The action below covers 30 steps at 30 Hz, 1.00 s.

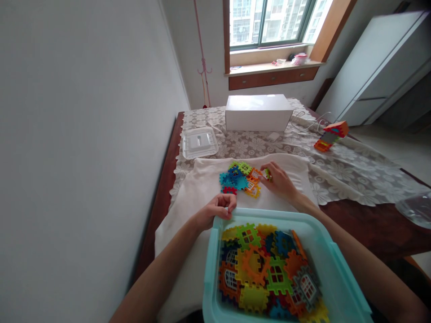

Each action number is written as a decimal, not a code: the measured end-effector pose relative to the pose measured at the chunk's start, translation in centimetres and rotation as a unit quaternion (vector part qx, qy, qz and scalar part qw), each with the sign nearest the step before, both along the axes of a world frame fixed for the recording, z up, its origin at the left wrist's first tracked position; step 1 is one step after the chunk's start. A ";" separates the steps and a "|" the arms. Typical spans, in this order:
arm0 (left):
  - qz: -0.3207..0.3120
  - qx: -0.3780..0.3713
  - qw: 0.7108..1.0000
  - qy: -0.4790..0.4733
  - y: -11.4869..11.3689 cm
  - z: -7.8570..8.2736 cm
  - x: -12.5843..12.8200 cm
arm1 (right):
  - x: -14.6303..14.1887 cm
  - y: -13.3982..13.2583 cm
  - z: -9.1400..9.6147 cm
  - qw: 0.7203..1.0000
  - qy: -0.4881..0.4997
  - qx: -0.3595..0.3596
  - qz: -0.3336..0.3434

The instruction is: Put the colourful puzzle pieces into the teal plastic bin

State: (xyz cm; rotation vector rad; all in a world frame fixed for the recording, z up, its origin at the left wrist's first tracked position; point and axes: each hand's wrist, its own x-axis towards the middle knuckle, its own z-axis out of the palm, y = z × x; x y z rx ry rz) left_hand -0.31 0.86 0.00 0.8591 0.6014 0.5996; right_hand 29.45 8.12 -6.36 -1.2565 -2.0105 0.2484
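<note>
My left hand (217, 210) has its fingers curled over the far left corner of a light teal plastic bin (208, 269). Inside the bin lie many colourful interlocking building tiles (255, 264), some with window grids. Beyond it, my right hand (281, 181) is closed on a small green building piece (268, 174), partly hidden by the fingers. Just left of that hand is a loose pile of tiles (237, 178) in blue, green, orange, yellow and red, on a white cloth (188, 224).
A clear plastic lid (200, 142) lies at the back left. Behind the pile stands a white box (258, 114). An assembled tile structure (330, 136) stands at the right on the lace tablecloth (357, 172). A transparent container (417, 208) sits by the right edge. A wall (84, 134) borders the left side.
</note>
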 end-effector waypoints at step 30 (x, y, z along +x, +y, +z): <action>0.013 -0.011 1.000 0.013 -0.3 0.5 0.1 | 7.1 1.7 1.8 0.971 -0.178 -0.160 -0.006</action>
